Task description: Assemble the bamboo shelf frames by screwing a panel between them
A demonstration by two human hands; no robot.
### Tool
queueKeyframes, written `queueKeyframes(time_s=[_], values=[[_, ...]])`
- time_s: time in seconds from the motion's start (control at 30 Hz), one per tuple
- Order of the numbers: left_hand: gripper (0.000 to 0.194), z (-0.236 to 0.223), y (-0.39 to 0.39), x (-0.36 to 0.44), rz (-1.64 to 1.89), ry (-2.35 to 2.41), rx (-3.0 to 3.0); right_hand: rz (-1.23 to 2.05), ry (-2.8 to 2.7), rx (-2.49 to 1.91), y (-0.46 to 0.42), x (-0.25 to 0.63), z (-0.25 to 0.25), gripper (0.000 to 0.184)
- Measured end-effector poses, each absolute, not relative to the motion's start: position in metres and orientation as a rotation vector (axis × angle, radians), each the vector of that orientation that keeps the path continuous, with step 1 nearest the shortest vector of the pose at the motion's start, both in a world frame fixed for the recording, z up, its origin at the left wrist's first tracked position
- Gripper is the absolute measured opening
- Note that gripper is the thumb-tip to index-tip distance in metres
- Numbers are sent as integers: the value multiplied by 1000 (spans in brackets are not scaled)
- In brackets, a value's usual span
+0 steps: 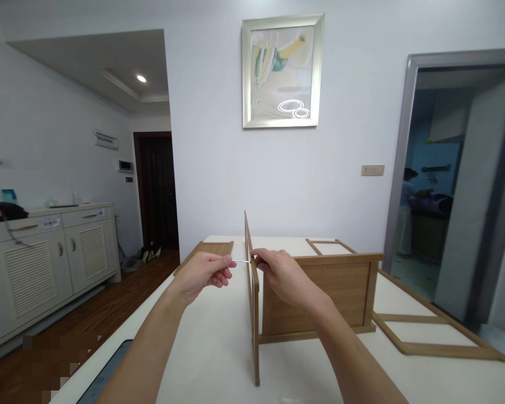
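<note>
Two wooden panels stand upright on the white table (219, 342), joined at a right angle: a thin side panel (253, 314) seen edge-on and a wider framed panel (340, 294). My left hand (206, 272) pinches a thin metal tool (240, 261) whose tip points at the top of the side panel. My right hand (280, 275) grips the top edge of that side panel, fingers closed round it, right where the tool's tip meets the wood.
More wooden parts lie flat on the table: a small panel (206, 251) at the far left, a small frame (329, 246) at the back, a large frame (435, 334) on the right. A white sideboard (42, 269) stands left. A person stands in the doorway (408, 219) on the right.
</note>
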State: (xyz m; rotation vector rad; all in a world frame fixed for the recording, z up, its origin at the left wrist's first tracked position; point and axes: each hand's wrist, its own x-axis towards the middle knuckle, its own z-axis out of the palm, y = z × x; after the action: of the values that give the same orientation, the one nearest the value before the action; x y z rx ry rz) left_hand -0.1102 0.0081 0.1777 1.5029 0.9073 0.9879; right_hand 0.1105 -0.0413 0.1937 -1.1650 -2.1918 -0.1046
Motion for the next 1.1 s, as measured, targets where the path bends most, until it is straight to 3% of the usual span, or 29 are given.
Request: queueKeyframes(time_s=[0.4, 0.77, 1.1], values=[[37, 176, 9, -109, 967, 861, 1405, -110, -2190, -1152, -40, 111, 192, 35], [55, 173, 11, -114, 821, 974, 1493, -85, -2184, -1150, -40, 110, 193, 35], [56, 174, 11, -114, 827, 971, 1474, -101, -2189, -1162, -40, 110, 193, 35]])
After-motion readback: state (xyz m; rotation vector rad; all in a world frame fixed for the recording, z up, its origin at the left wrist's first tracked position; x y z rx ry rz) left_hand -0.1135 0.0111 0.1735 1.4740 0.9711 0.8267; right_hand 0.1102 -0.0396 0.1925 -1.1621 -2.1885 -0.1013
